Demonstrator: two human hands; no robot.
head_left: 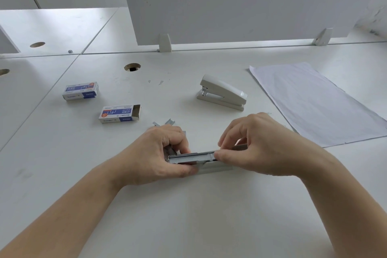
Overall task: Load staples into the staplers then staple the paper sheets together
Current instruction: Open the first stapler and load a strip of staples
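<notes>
Gripping the opened grey stapler with its metal staple channel at its left end, our left hand has its thumb under the channel's near edge and its fingers curled over the far side. The stapler lies flat on the white desk, between our two hands.

Left of the stapler and farther back sits a closed blue-and-white cardboard staple box; nearer the stapler sits a second blue-and-white staple box with its end flap open. We cannot tell what either holds. A few loose silvery staple strips lie just beyond our left knuckles.

Our right hand pinches the stapler's right part, thumb on the near side and fingertips on top. Both forearms reach in from the near edge, wrists low.

Behind the stapler and to its right stands a closed white stapler; farther right lies a stack of white paper sheets.
</notes>
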